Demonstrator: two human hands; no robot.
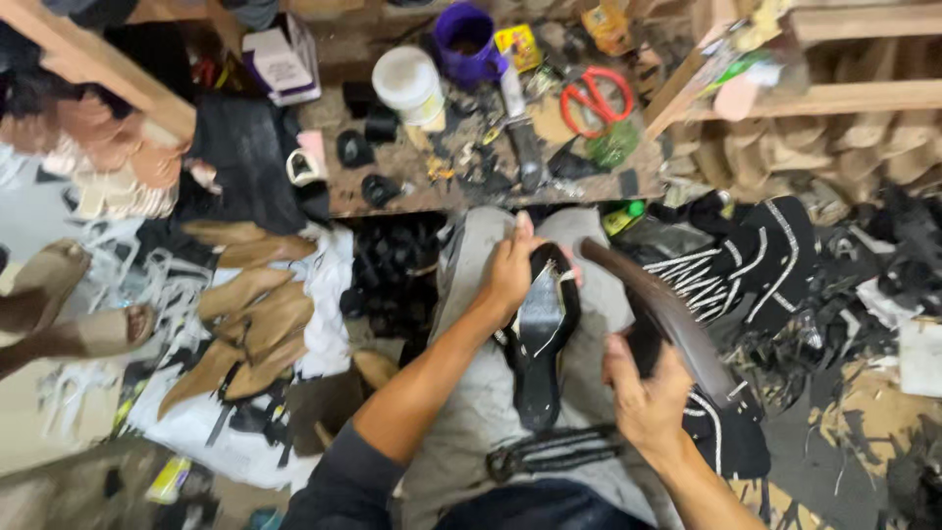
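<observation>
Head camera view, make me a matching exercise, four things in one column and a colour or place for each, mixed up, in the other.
1. scissors
2. mug
3. black shoe sole
4. tan insoles

a. purple, on the workbench
b. stacked on white cloth at the person's left
c. red handles
d. held by the left hand over the lap

Pairs: 1-c, 2-a, 3-d, 4-b

Dark grey sleeve pushed above the left elbow, bare forearms, light grey trousers
</observation>
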